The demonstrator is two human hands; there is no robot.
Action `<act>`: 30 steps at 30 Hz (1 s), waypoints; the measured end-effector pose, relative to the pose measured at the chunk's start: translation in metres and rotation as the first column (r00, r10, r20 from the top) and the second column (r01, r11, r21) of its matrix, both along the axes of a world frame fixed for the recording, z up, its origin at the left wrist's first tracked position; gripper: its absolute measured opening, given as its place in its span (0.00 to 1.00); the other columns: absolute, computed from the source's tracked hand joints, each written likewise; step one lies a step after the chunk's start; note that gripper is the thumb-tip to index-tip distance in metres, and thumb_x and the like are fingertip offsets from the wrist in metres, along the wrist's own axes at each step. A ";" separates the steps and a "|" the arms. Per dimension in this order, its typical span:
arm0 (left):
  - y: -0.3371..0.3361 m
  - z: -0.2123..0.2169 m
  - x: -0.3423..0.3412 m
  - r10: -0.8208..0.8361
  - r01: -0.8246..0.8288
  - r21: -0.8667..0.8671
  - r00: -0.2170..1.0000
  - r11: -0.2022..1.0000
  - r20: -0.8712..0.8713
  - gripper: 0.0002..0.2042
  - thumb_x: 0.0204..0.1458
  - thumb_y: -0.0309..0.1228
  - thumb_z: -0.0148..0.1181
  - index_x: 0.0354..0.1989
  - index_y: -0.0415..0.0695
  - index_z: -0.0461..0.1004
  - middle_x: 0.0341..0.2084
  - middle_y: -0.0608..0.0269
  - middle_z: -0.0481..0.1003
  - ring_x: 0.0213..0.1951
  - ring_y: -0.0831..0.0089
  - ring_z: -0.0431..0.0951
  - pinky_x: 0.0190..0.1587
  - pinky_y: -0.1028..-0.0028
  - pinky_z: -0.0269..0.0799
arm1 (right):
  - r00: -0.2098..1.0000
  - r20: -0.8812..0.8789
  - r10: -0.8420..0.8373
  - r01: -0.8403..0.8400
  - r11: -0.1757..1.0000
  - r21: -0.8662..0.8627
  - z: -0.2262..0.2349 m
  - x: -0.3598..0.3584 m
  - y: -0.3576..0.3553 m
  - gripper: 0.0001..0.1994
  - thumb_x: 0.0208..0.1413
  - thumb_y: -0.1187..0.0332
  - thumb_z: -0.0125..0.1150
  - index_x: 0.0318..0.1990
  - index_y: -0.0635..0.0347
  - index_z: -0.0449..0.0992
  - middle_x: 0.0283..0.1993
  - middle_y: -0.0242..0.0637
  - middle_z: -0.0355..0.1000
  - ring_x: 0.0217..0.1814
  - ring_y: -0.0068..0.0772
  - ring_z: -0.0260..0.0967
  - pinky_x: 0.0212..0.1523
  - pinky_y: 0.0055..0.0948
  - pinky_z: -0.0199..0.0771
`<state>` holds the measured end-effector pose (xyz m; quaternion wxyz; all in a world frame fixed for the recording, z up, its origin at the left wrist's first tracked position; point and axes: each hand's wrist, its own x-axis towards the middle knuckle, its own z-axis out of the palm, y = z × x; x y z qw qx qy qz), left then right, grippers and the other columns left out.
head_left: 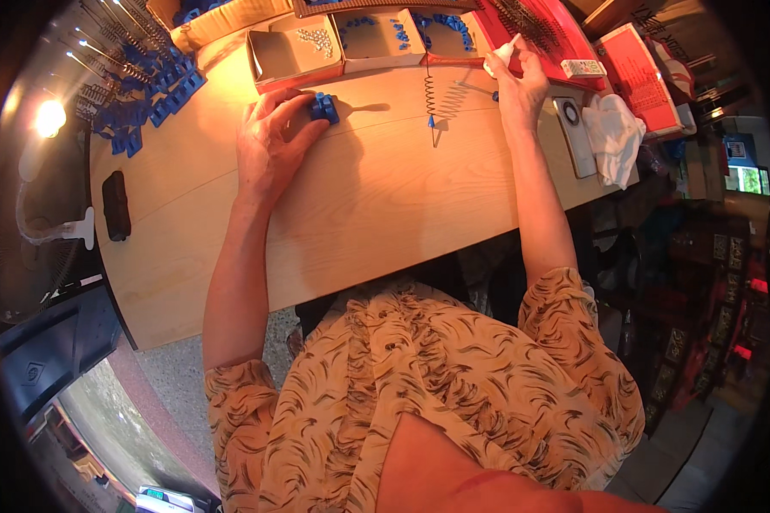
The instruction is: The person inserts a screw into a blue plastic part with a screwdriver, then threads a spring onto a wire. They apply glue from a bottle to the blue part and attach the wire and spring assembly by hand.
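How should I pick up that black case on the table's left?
Probably by pinching its long sides at the middle, since the black case is long and narrow. Bring the left hand from the case's right: bare tabletop lies there, while the tabletop's edge is close on its left.

Blue piece [324,108] sits in left hand [271,141], white bottle [504,55] in right hand [522,88].

Prob. an assembly workshop: wood table [376,197] w/ open boxes [301,79] of metal bits [316,41] & blue plastic pts [447,32] at far edge, blue pcs w/ springs [178,91] far left, lit lamp [50,118] left, red box [566,43] of springs far right.
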<state>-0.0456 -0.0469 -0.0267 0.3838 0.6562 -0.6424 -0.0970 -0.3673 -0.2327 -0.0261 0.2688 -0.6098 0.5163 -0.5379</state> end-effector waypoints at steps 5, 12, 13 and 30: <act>-0.002 -0.002 -0.002 0.011 -0.010 -0.110 1.000 0.994 0.006 0.18 0.46 0.34 0.75 0.47 0.48 0.84 0.49 0.67 0.79 0.49 0.61 0.74 0.53 0.65 0.74 | 0.985 -0.171 -0.033 0.001 0.984 -0.180 -0.025 -0.010 -0.021 0.21 0.49 0.61 0.78 0.44 0.64 0.75 0.67 0.41 0.71 0.71 0.45 0.60 0.72 0.47 0.53; -0.002 -0.001 -0.002 0.030 -0.031 -0.047 0.999 0.998 -0.026 0.18 0.45 0.34 0.76 0.47 0.49 0.85 0.49 0.68 0.79 0.48 0.62 0.74 0.52 0.66 0.75 | 0.938 -0.332 -0.101 0.069 0.992 -0.107 -0.015 -0.017 -0.017 0.30 0.42 0.55 0.82 0.49 0.63 0.76 0.63 0.41 0.72 0.68 0.49 0.61 0.70 0.52 0.56; -0.003 -0.002 -0.002 0.026 -0.027 -0.066 1.000 0.997 -0.011 0.18 0.46 0.34 0.76 0.47 0.49 0.85 0.49 0.68 0.79 0.48 0.63 0.74 0.51 0.66 0.75 | 0.912 -0.386 -0.138 0.097 0.987 -0.125 -0.014 -0.019 -0.014 0.30 0.43 0.56 0.81 0.50 0.63 0.76 0.62 0.42 0.71 0.68 0.49 0.61 0.68 0.52 0.58; 0.001 0.004 -0.001 0.029 -0.044 -0.054 0.968 0.998 -0.248 0.16 0.51 0.39 0.75 0.45 0.45 0.84 0.44 0.66 0.80 0.39 0.73 0.80 0.41 0.72 0.77 | 0.874 -0.024 0.486 -0.413 0.766 0.493 0.015 0.039 0.050 0.19 0.58 0.68 0.70 0.51 0.74 0.76 0.36 0.37 0.79 0.26 0.16 0.71 0.22 0.17 0.69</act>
